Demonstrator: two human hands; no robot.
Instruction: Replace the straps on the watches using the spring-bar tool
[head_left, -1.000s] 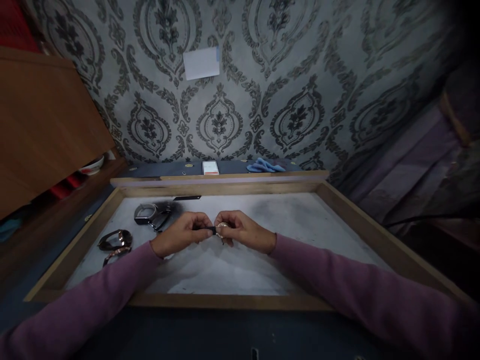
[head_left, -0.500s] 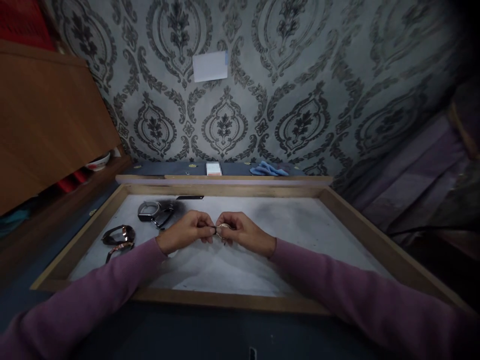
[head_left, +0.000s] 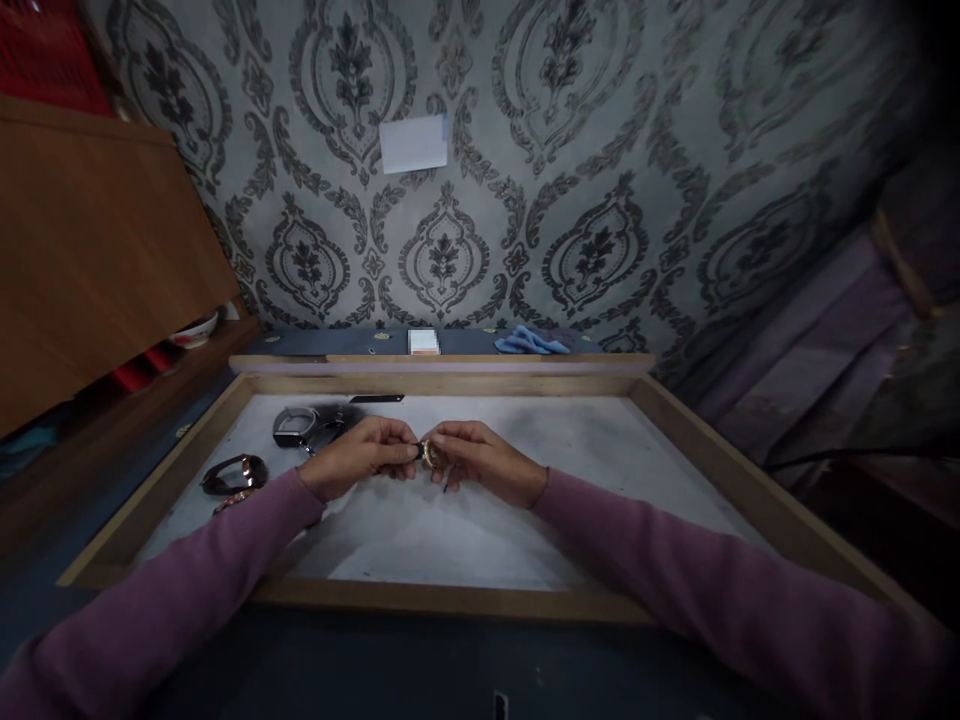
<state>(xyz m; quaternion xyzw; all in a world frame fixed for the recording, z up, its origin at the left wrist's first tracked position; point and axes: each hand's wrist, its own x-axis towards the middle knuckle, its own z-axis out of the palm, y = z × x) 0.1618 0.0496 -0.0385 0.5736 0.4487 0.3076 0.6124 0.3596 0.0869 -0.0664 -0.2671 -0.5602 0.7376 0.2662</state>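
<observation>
Over the white bottom of a wooden-rimmed tray [head_left: 450, 595], my two hands meet at a small gold-coloured watch [head_left: 429, 455]. My right hand [head_left: 487, 462] grips the round case between thumb and fingers, covering much of it. My left hand [head_left: 360, 460] pinches a short dark strap piece [head_left: 418, 452] at the left side of the case. Whether strap and case are joined cannot be made out. To the left lie a silver-rimmed watch with a dark band [head_left: 295, 428] and a brown and rose-gold watch [head_left: 236, 475], with another rose-gold band partly behind my left sleeve.
A thin dark blade-like strip [head_left: 377, 399] lies near the tray's back edge. Behind the tray are a blue cloth [head_left: 532, 341] and a small white box [head_left: 424, 342]. A wooden cabinet [head_left: 105, 250] stands at the left, and patterned wallpaper rises behind.
My hands have shifted slightly left in view. My right hand's fingers have opened a little, and more of the gold case and the dark strap piece shows between the hands.
</observation>
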